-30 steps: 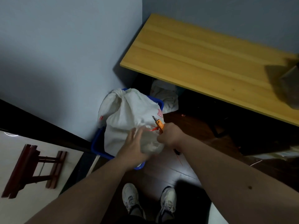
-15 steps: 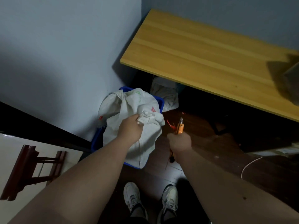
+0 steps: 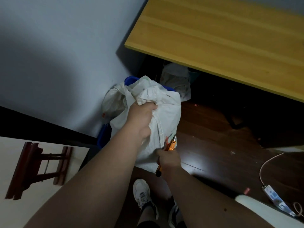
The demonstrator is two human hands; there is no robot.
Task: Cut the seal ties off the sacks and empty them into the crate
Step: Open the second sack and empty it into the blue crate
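A white cloth sack (image 3: 166, 112) hangs over the blue crate (image 3: 102, 137), which stands on the floor by the wall. My left hand (image 3: 142, 118) grips the bunched top of the sack and holds it up. My right hand (image 3: 167, 160) grips an orange utility knife (image 3: 171, 145) against the sack's lower right side, blade end pointing up. A thin red seal tie (image 3: 166, 140) shows beside the blade. A second white sack (image 3: 113, 102) lies in the crate against the wall. The crate's inside is hidden by the sacks.
A wooden table (image 3: 222, 40) juts out at upper right, with another white sack (image 3: 178, 81) on the floor under it. A white cable (image 3: 266, 165) and small device lie on the dark floor at right. My shoes (image 3: 142, 193) stand below. A pale board (image 3: 9, 178) lies at left.
My left hand lifted the sack's bunched top higher. My right hand, pulled away with the knife half a second ago, came back against the sack's lower side.
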